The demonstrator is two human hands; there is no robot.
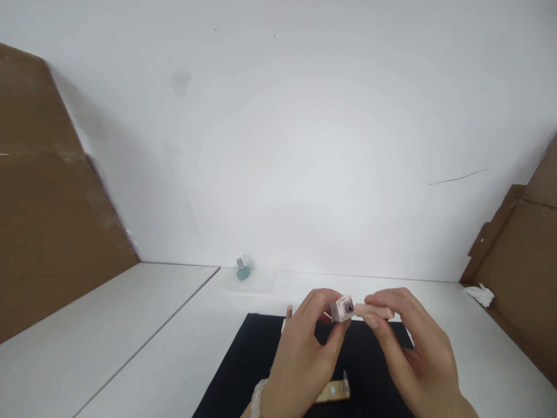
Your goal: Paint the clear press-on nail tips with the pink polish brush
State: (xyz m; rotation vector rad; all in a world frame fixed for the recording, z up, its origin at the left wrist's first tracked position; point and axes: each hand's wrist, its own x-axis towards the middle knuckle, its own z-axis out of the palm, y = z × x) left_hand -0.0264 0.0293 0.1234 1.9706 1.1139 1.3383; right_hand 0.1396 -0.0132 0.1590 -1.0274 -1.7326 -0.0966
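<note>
My left hand (304, 351) pinches a small square nail polish bottle (341, 309), tilted so that its dark neck faces right. Between the thumb and fingers of my right hand (420, 348) lies a pale pink, tube-shaped cap (375, 311), held almost level. The cap's left end is close beside the bottle's neck; I cannot tell whether they touch. Both hands are above a black mat (243, 360). Partly hidden by my left wrist, a gold-coloured flat piece (335, 391) with a thin upright metal part lies on the mat.
A teal bottle with a grey cap (242, 270) stands at the back by the white wall (304, 145). Behind my left hand a pinkish stick-like top (289, 312) shows. Crumpled white tissue (480, 295) lies at the right. Brown cardboard panels (56, 215) flank both sides.
</note>
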